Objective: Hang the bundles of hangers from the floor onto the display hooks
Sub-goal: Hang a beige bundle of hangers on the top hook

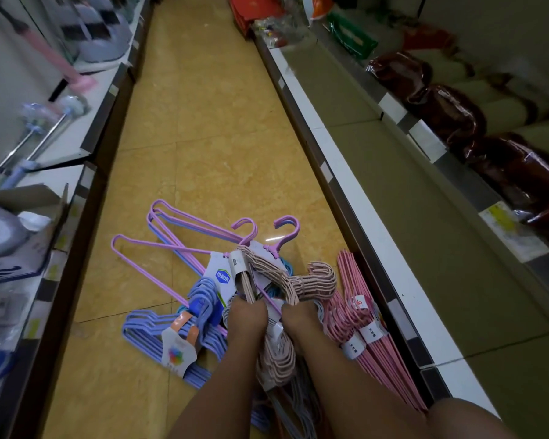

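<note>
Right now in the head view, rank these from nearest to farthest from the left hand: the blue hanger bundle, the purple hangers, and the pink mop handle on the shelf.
1. Blue hanger bundle, on the floor just left of the left hand.
2. Purple hangers, on the floor ahead, further up the aisle.
3. Pink mop handle, far off on the left shelf.

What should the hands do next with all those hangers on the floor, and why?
Probably lift the beige hanger bundle clear of the pile: both the left hand and right hand already grip it, and its hooks overlap the purple hangers lying on the floor.
</note>
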Available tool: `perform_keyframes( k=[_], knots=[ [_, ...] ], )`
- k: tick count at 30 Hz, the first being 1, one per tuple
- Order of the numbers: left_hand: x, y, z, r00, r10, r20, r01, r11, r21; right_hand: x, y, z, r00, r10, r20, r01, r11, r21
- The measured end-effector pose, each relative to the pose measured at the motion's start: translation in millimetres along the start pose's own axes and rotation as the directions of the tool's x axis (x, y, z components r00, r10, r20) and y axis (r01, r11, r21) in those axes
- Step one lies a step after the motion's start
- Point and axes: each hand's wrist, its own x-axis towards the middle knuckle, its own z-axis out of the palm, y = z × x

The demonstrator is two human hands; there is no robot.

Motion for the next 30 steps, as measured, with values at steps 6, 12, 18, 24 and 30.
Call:
perform_keyframes(
  k=[6, 12, 18, 24, 30],
  knots=[
    [19, -24, 16, 0.991, -0.045, 0.125, 0.063, 0.987, -0.147, 4, 5, 3, 0.999, -0.004, -0.037, 0.001, 0.996, -0.089],
    [16, -16, -4, 0.999, 0.052, 0.016, -0.053, 0.998, 0.042, 0, 11, -11, 0.989, -0.14, -0.056, 0.139, 0.99, -0.017],
    [22, -34, -10, 0.992, 0.07, 0.104, -0.062, 0.995, -0.083, 6, 37, -34, 0.951, -0.305, 0.055, 0.276, 0.753, -0.598],
    [34, -48, -7, 0.976, 0.077, 0.204, -0.089, 0.995, 0.052, 20, 42, -21, 0.966, -0.202, 0.161, 0.252, 0.598, -0.761],
    [-5, -23, -3, 0.856, 0.515, 0.042, -0.479, 0.76, 0.44, 17, 44, -11, 0.953, -0.254, 0.163, 0.285, 0.586, -0.758]
  ],
)
